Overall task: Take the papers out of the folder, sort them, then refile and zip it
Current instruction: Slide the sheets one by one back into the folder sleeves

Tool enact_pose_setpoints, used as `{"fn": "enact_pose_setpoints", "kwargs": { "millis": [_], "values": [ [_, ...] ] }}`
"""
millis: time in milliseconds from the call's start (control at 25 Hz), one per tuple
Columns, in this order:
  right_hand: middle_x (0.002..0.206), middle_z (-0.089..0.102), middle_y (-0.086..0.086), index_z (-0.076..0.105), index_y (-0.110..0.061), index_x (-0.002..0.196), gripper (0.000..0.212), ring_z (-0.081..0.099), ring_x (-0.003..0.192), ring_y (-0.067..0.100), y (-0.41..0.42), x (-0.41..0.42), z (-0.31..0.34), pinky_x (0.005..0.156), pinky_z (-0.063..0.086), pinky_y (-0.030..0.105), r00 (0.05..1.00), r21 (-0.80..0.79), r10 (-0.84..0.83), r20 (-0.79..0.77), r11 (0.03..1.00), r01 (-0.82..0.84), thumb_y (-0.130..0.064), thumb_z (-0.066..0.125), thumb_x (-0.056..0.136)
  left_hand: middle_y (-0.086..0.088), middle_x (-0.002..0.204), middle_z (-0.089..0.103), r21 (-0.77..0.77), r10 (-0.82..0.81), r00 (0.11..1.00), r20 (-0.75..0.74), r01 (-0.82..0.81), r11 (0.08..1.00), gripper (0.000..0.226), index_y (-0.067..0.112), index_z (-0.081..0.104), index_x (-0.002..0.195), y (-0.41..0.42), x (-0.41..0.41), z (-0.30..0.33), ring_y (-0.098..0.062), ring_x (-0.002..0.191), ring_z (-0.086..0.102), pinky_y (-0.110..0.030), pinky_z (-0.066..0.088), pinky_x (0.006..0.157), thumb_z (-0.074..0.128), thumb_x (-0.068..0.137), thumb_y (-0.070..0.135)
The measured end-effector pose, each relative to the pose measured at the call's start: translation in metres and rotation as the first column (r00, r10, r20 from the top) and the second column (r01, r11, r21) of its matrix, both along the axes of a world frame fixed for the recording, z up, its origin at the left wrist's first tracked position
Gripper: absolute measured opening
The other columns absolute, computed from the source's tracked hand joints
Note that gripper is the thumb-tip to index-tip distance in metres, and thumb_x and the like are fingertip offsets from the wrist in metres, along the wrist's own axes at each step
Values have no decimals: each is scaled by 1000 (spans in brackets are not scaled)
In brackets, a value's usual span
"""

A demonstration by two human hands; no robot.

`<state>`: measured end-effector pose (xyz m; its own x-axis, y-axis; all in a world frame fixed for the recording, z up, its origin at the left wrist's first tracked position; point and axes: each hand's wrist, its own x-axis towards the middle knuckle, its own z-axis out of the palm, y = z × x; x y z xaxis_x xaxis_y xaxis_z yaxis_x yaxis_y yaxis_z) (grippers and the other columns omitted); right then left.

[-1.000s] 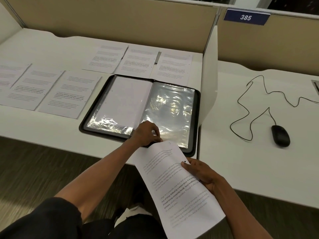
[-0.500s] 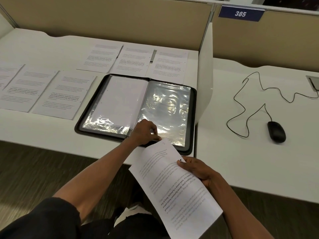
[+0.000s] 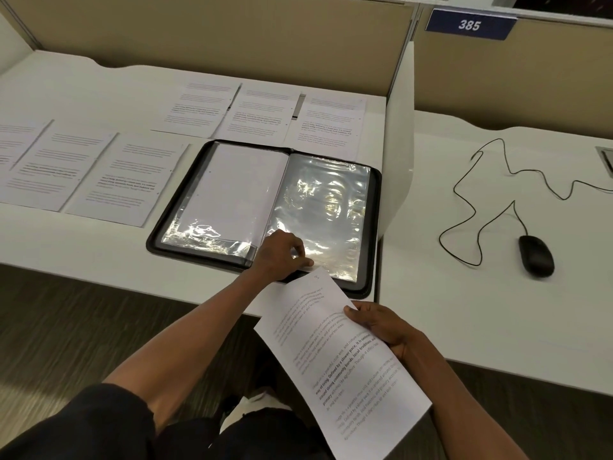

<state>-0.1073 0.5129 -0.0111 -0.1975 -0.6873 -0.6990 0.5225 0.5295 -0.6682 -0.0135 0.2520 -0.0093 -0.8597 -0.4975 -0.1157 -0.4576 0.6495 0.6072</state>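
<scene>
6 loose sheets [image 3: 129,180] lie on the desk [image 3: 83,254] left of and behind the open folder [image 3: 265,210]. The left hand [image 3: 282,255] pinches, apparently, the near edge of a slippery, floppy clear sleeve [image 3: 326,214]. The right hand [image 3: 381,327] grips 1 light, limp page [image 3: 345,360] by its side edge.

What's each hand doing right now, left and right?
Left hand: fingers curled, pinching the lower edge of the clear sleeve in the folder.
Right hand: holding a printed sheet by its edge.
</scene>
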Motion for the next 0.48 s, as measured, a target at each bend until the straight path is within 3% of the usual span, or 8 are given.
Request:
{"fn": "enact_pose_setpoints", "kwargs": {
  "millis": [120, 280, 480],
  "values": [
    [107, 75, 17, 68, -6, 119, 26, 73, 92, 29, 1, -3, -1, 81, 61, 39, 992, 18, -121, 20, 993, 121, -20, 61, 98, 14, 71, 58, -2, 13, 1000, -11, -13, 1000, 27, 27, 67, 62, 2, 3, 0, -10, 84, 52, -31, 44, 79, 87, 70, 45],
    [118, 70, 22, 68, -7, 123, 38, 64, 114, 44, 11, -6, -13, 105, 47, 57, 987, 22, -164, 1, 986, 163, -27, 68, 91, 11, 79, 60, -16, -14, 999, -52, 14, 1000, 25, 21, 69, 68, 8, 10, -2, -10, 86, 51, -30, 42, 82, 86, 73, 38],
    [120, 70, 22, 67, -7, 124, 35, 63, 114, 44, 17, -6, -15, 107, 45, 59, 986, 26, -169, 6, 985, 168, -25, 65, 94, 8, 84, 66, -81, -40, 998, -49, 36, 996, 21, 24, 68, 71, 13, 13, -9, -13, 90, 55, -35, 44, 85, 84, 74, 38]
  ]
}}
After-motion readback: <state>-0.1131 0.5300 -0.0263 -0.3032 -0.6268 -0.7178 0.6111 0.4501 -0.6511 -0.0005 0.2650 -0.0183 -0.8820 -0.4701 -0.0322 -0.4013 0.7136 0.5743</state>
